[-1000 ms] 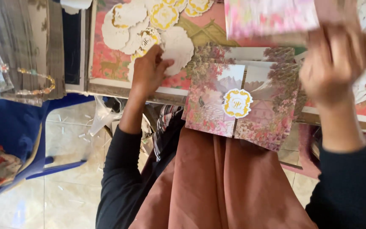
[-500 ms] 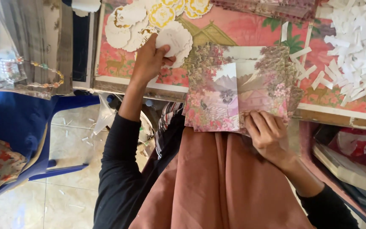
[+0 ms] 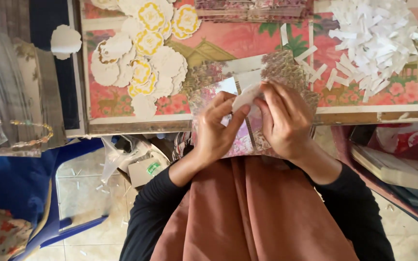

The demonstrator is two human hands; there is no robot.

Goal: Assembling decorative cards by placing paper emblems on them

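My left hand [image 3: 217, 126] and my right hand [image 3: 282, 118] meet over a floral patterned card [image 3: 286, 67] that lies at the near edge of the pink pictured table [image 3: 218, 43]. Between the fingertips of both hands is a small white scalloped paper piece [image 3: 246, 96], pinched from either side. The card's lower part is hidden under my hands. A heap of white and yellow scalloped paper rounds [image 3: 141, 63] lies on the table to the left of my left hand.
A pile of white paper strips [image 3: 373, 38] covers the table's right side. A stack of patterned cards [image 3: 252, 9] lies at the far edge. A blue plastic chair [image 3: 20, 183] and paper scraps on the tiled floor are at the left; boxes [image 3: 397, 159] at the right.
My left hand left the heap of paper rounds and came to the card with a white round. My right hand rose from the card's lower edge to meet it.
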